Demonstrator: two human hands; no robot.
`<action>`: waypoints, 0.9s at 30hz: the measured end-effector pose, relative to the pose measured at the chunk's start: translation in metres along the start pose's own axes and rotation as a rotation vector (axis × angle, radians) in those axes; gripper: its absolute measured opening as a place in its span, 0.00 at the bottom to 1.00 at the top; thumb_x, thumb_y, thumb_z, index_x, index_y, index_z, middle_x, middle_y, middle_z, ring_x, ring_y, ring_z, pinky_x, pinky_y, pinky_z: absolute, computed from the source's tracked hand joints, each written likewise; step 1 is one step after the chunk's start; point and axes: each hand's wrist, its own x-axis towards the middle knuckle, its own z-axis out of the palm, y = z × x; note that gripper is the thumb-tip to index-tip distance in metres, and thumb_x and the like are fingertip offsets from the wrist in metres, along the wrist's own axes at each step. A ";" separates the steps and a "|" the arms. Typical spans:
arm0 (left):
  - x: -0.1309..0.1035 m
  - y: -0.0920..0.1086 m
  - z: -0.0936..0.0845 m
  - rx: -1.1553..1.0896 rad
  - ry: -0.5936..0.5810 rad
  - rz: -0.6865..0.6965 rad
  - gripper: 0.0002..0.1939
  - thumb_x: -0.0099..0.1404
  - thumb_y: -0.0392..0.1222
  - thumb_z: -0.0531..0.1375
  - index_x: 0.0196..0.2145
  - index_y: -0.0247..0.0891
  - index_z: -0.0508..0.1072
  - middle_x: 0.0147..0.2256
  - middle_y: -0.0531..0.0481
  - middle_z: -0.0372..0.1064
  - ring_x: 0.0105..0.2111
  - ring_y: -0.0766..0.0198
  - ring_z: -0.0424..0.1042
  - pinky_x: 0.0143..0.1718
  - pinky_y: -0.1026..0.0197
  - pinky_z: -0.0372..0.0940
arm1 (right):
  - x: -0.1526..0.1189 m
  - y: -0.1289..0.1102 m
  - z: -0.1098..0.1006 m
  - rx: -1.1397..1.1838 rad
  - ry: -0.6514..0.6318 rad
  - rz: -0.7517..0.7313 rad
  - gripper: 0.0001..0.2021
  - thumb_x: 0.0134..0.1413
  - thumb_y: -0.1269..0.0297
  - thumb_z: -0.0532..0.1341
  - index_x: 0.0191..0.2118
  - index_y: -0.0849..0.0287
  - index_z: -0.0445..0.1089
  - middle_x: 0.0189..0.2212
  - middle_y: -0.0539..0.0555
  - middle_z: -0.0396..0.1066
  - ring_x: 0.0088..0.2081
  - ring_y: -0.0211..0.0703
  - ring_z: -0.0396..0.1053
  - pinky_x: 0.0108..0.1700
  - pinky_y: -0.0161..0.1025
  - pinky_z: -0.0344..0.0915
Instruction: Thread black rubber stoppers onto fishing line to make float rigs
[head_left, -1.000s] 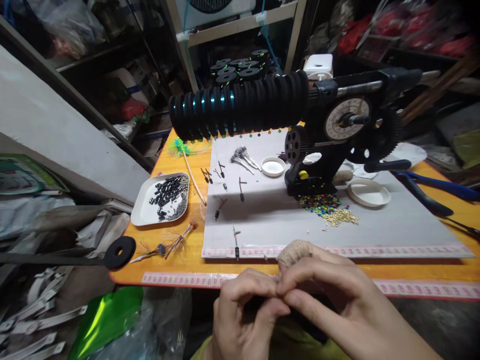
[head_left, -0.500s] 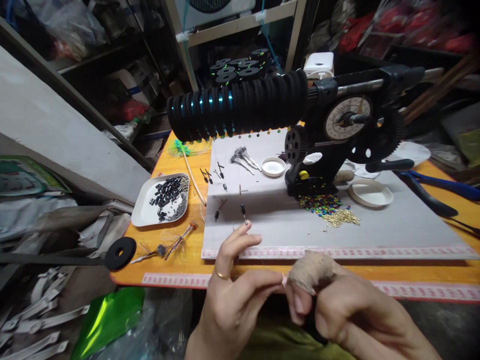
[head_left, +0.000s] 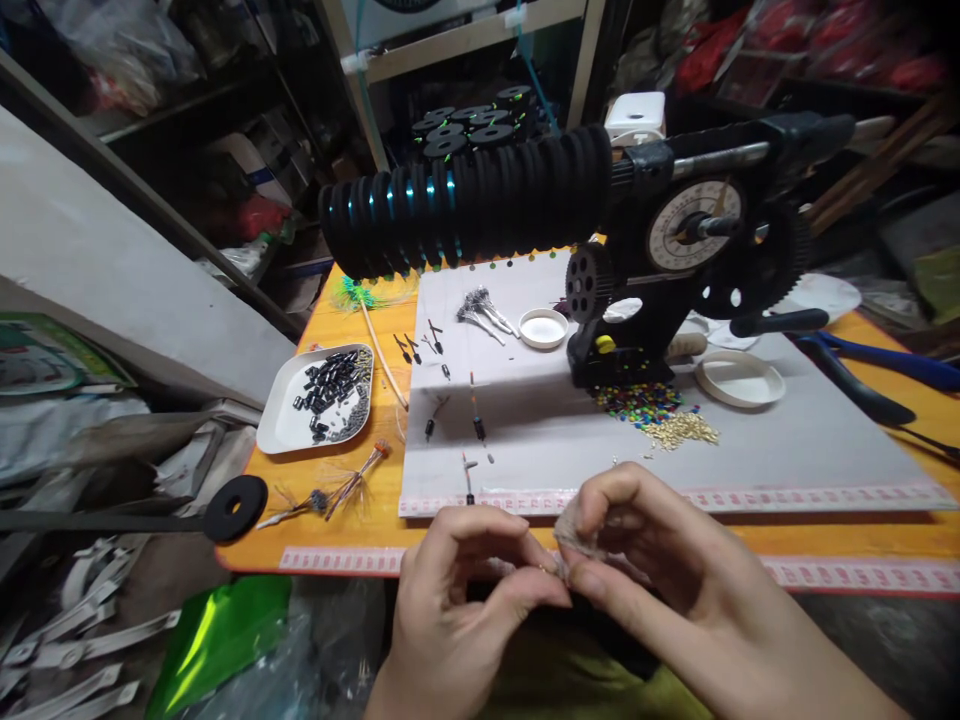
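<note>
Orange table (head_left: 307, 535) with a black machine (head_left: 637, 345) on a pale board (head_left: 540, 430), and your two hands close together in front

Behind the black machine, you have dark shelves (head_left: 172, 110) full of bags. A white box (head_left: 636, 115) sits just behind the machine's top. Its long bar sticks out to the left, packed with black rings (head_left: 465, 210), and some blue shiny bits show between them.

Your hands are in front of the machine, over the table's front edge. Your left hand (head_left: 457, 610) is curled, with its thumb and pointing finger almost closed in a pinch. Your right hand (head_left: 675, 590) is curled too, and its fingertips meet the left ones. A tan wrap (head_left: 571, 530) goes around one right finger. You have a tiny thing (head_left: 559, 568) where the fingertips meet, but it is too small to tell what it is.

By the machine's foot are colored beads (head_left: 637, 402) and a pile of gold bits (head_left: 681, 430). One small white dish (head_left: 543, 342) is to its left, and a bigger white dish (head_left: 739, 392) is to its right. Farther left of the machine, a white tray (head_left: 277, 425) holds black pieces (head_left: 330, 382). Blue handles (head_left: 892, 362) lie to its right.
</note>
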 end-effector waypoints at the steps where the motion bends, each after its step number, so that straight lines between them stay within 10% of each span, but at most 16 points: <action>1: 0.000 0.000 0.000 -0.020 -0.007 0.003 0.16 0.58 0.28 0.69 0.41 0.42 0.74 0.30 0.55 0.78 0.30 0.67 0.79 0.32 0.69 0.75 | 0.001 -0.001 -0.001 0.011 -0.021 0.007 0.03 0.67 0.62 0.56 0.39 0.52 0.62 0.32 0.47 0.66 0.35 0.35 0.71 0.36 0.29 0.72; 14: 0.005 0.003 -0.009 0.132 -0.128 0.147 0.20 0.60 0.30 0.68 0.47 0.47 0.71 0.33 0.55 0.77 0.30 0.66 0.79 0.31 0.69 0.75 | 0.003 0.000 -0.002 0.001 -0.098 0.083 0.06 0.68 0.59 0.55 0.39 0.52 0.59 0.33 0.47 0.63 0.36 0.37 0.68 0.38 0.34 0.70; 20: 0.021 0.009 -0.019 0.524 -0.490 0.554 0.27 0.65 0.28 0.61 0.59 0.44 0.63 0.31 0.49 0.76 0.29 0.63 0.74 0.33 0.61 0.71 | 0.011 -0.004 -0.005 -0.094 -0.101 0.042 0.05 0.67 0.61 0.56 0.38 0.53 0.62 0.32 0.48 0.65 0.33 0.36 0.68 0.34 0.32 0.69; 27: 0.022 -0.012 -0.012 0.300 -0.189 0.591 0.32 0.62 0.20 0.56 0.57 0.49 0.62 0.30 0.54 0.66 0.26 0.66 0.66 0.30 0.60 0.67 | 0.004 -0.002 0.001 -0.369 0.153 -0.242 0.10 0.66 0.73 0.53 0.48 0.49 0.62 0.39 0.49 0.72 0.40 0.36 0.75 0.40 0.29 0.72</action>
